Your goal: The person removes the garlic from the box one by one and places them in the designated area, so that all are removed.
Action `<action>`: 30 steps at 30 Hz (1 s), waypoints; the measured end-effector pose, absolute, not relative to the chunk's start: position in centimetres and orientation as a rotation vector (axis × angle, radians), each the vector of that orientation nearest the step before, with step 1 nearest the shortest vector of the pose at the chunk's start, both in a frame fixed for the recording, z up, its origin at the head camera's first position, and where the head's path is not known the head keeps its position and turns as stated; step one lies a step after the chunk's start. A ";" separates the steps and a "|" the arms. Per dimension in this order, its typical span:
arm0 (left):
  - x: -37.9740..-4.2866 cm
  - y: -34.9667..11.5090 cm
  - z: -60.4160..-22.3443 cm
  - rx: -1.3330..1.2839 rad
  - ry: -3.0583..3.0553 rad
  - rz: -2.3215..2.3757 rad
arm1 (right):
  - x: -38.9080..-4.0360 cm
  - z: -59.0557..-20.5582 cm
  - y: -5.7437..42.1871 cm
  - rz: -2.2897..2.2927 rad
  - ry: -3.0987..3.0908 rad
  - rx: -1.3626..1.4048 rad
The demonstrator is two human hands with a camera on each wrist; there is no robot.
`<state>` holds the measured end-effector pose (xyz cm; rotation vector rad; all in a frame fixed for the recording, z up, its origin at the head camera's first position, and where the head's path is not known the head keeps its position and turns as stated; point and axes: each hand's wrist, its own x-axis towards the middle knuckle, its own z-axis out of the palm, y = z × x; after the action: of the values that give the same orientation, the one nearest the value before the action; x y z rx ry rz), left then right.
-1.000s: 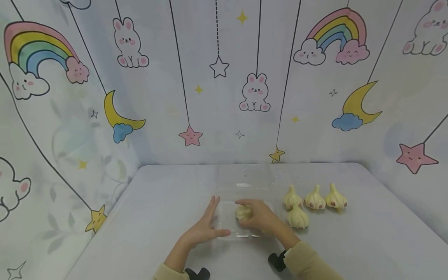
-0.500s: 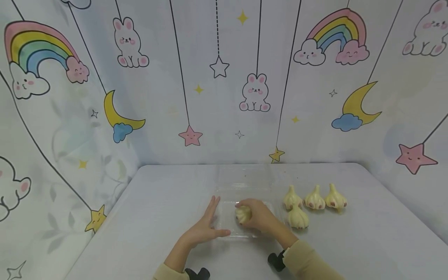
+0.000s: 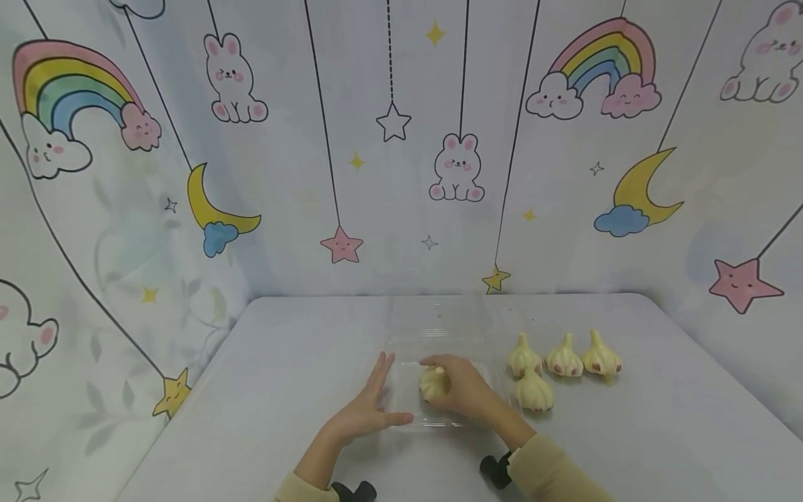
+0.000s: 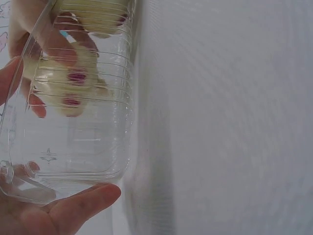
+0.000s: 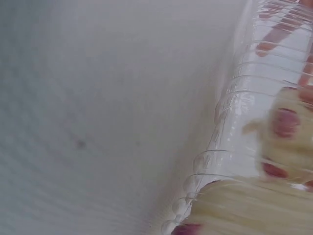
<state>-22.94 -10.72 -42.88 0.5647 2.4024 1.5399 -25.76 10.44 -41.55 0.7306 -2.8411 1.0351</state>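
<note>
In the head view a clear plastic box (image 3: 410, 411) lies with its lid (image 3: 433, 317) folded back. My right hand (image 3: 467, 387) reaches into it and grips a garlic bulb (image 3: 431, 383) between thumb and fingers. My left hand (image 3: 364, 415) is at the box's left side, fingers spread and straight, thumb along the near edge. Through the ribbed wall in the left wrist view, the gripped bulb (image 4: 73, 90) shows purple patches. A second garlic bulb (image 5: 239, 205) appears through the wall in the right wrist view; my right hand and arm hide it from the head view.
Right of the box several garlic bulbs stand on the white table (image 3: 282, 362), among them a front bulb (image 3: 534, 392) and a far-right bulb (image 3: 602, 355). A patterned cloth wall (image 3: 282, 174) rises behind the table. Each wrist wears a black camera (image 3: 495, 470).
The garlic bulb in my right hand has shifted slightly left and turned, so its stem shows more. The left hand, the box and the bulbs on the table stay put.
</note>
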 end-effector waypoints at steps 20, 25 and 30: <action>-22.8 -10.7 -42.6 0.544 2.403 1.537 | -25.1 -41.3 11.4 1.313 -2.609 0.517; -22.8 -10.5 -42.7 0.530 2.423 1.533 | -25.1 -40.8 12.3 1.322 -2.610 0.471; -22.9 -10.5 -42.7 0.520 2.429 1.527 | -24.6 -39.8 13.3 1.303 -2.625 0.471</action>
<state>-22.85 -10.46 -42.74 0.5195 2.4290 1.5271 -24.60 13.29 -39.76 0.4706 -2.6249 1.3032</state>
